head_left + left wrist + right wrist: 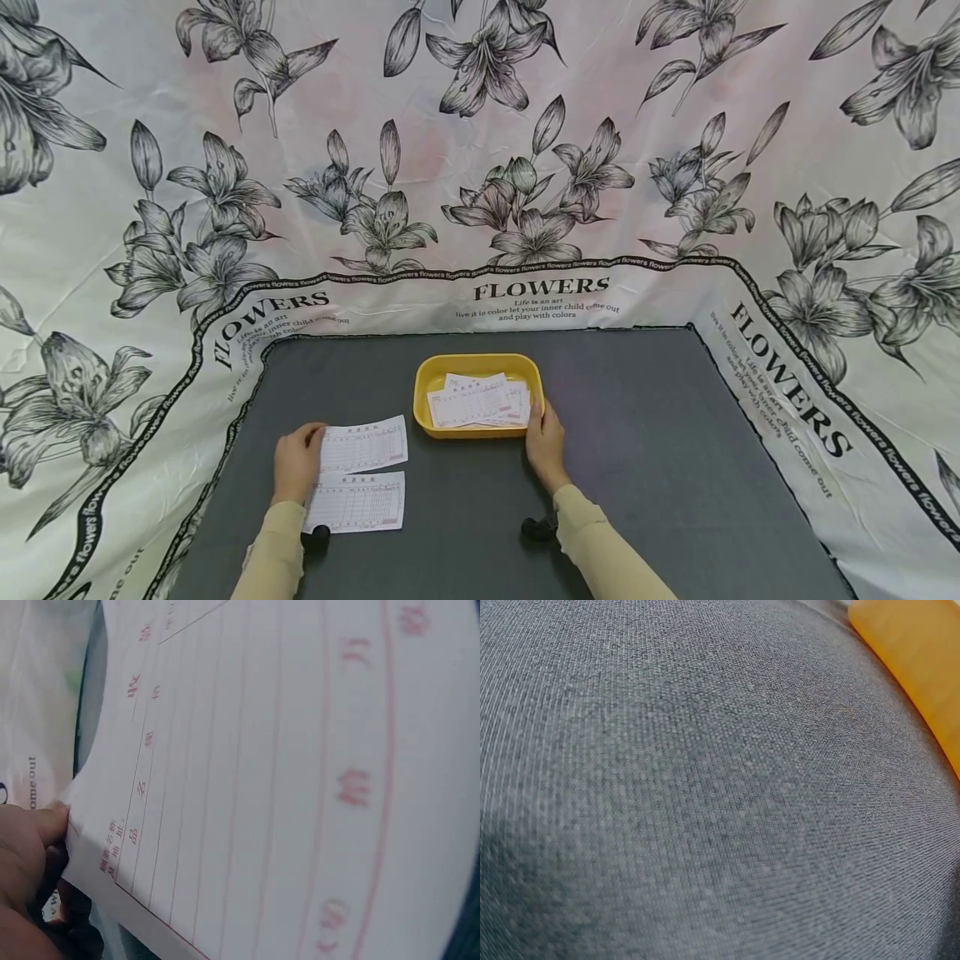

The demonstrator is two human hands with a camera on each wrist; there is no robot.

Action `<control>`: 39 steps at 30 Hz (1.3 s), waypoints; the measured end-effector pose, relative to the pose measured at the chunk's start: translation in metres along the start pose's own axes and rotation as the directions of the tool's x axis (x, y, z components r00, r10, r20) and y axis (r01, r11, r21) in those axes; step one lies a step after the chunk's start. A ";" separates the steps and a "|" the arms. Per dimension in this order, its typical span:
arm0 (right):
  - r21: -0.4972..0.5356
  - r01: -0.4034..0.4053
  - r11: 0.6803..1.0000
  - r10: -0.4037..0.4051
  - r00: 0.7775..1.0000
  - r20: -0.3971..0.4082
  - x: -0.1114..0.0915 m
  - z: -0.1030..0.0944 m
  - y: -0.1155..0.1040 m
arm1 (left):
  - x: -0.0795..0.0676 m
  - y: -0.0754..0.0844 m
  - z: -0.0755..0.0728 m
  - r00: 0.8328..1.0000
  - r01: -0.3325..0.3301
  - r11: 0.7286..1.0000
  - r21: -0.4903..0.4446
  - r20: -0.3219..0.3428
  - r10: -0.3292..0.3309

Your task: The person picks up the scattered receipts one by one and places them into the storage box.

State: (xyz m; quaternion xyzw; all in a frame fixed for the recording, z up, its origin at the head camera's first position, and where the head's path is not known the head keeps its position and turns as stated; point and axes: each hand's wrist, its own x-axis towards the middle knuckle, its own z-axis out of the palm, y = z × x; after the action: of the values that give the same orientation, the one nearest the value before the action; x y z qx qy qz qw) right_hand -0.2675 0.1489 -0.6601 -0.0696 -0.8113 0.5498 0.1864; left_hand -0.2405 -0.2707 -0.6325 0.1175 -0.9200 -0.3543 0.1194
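My left hand pinches the left edge of a white printed form slip. In the left wrist view, that slip fills most of the picture, slightly bent, with red lines and characters; thumb and fingers of the left hand hold its corner. A second form slip lies just below the first on the grey cloth. At the right end of a yellow plastic basket, my right hand grips the rim. Several more slips lie overlapping inside. The right wrist view shows only cloth and the basket's side.
A dark grey cloth covers the table. White fabric printed with lilies rises behind it and along both sides. Black wrist-worn pieces show below the hands.
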 end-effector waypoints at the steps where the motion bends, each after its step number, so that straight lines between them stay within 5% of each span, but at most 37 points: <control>1: 0.002 0.001 1.000 -0.001 1.000 0.001 0.000 0.000 0.000 | 0.000 0.000 -0.001 1.000 0.007 1.000 -0.017 -0.001 -0.007; 11: -0.001 0.001 1.000 -0.001 1.000 0.011 -0.001 0.000 0.001 | 0.010 0.003 -0.015 0.998 0.064 0.995 -0.080 0.007 -0.064; 24: 0.001 -0.009 1.000 0.009 1.000 0.017 0.000 -0.001 0.001 | 0.018 0.031 -0.035 0.994 0.105 0.983 -0.152 -0.002 -0.107; 39: -0.006 -0.014 1.000 0.014 1.000 0.007 -0.001 0.000 -0.001 | 0.027 0.069 -0.014 0.994 0.106 0.967 -0.233 0.018 -0.104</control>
State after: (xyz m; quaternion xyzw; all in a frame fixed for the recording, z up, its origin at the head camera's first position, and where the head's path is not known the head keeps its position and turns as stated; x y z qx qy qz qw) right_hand -0.2665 0.1486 -0.6594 -0.0738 -0.8130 0.5490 0.1796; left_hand -0.2709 -0.2384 -0.5718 0.1500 -0.8648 -0.4662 0.1107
